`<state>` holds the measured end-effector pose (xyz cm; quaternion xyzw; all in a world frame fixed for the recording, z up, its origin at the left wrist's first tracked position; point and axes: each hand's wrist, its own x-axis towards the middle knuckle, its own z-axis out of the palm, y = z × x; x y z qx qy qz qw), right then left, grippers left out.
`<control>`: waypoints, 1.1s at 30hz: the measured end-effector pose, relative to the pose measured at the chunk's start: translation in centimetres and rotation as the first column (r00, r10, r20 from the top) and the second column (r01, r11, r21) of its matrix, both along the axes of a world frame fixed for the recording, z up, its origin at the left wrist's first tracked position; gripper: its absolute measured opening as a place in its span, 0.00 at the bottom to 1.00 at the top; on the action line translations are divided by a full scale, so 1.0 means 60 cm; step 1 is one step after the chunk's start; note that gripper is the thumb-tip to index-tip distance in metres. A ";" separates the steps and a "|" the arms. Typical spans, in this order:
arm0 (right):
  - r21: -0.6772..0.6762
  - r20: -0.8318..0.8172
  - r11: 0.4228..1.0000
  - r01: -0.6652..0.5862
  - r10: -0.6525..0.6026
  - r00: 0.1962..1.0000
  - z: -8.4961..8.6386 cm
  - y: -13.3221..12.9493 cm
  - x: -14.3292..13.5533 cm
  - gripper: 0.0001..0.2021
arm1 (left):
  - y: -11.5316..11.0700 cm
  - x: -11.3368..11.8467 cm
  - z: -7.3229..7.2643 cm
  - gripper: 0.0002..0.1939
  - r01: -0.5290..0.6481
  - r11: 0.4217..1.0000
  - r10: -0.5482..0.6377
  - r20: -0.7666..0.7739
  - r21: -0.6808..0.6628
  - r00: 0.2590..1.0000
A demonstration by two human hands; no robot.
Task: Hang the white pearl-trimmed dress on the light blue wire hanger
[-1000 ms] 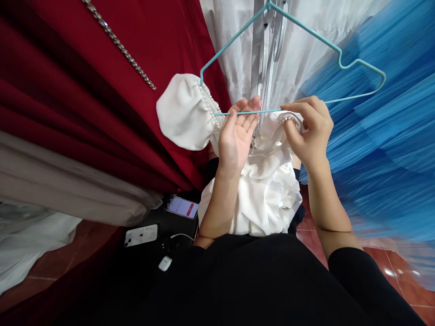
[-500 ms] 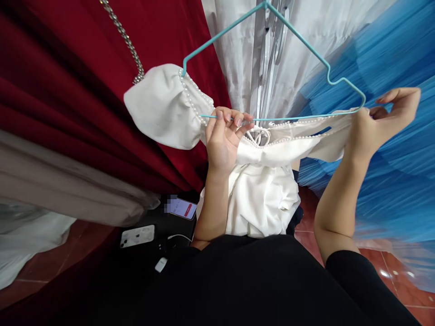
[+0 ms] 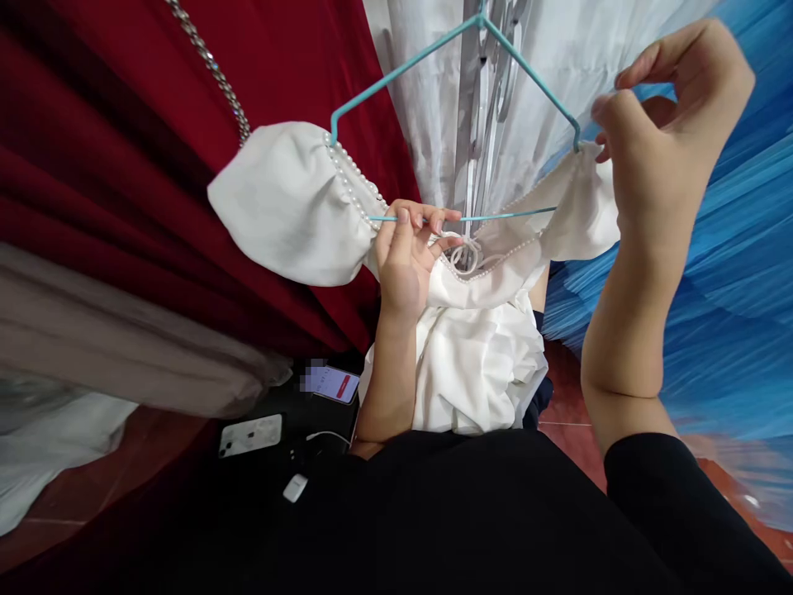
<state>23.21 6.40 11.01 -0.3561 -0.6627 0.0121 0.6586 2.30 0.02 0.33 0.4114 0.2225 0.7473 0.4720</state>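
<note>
White top (image 3: 477, 359) with pearly edges, bunched up just below the middle; blue hanger (image 3: 409, 66), upper middle, corners tucked inside.

Garment (image 3: 477, 372) plain white, bead trim (image 3: 355, 188) pearly white, hanger (image 3: 409, 66) light teal. Deep-red drape (image 3: 297, 66), greyish-beige cloth (image 3: 124, 330), white curtain (image 3: 421, 91); tulle (image 3: 731, 273) streaky blue, paler toward the bottom. Shirt (image 3: 483, 512) solid black, floor tiles (image 3: 567, 388) brownish red, phone back (image 3: 266, 430) whitish.
</note>
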 end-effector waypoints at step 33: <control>-0.051 0.605 0.998 -0.022 0.048 0.795 -0.176 -0.052 -0.051 0.19 | 0.035 -0.118 0.041 0.17 -0.602 0.572 0.804 -0.526 0.558 0.277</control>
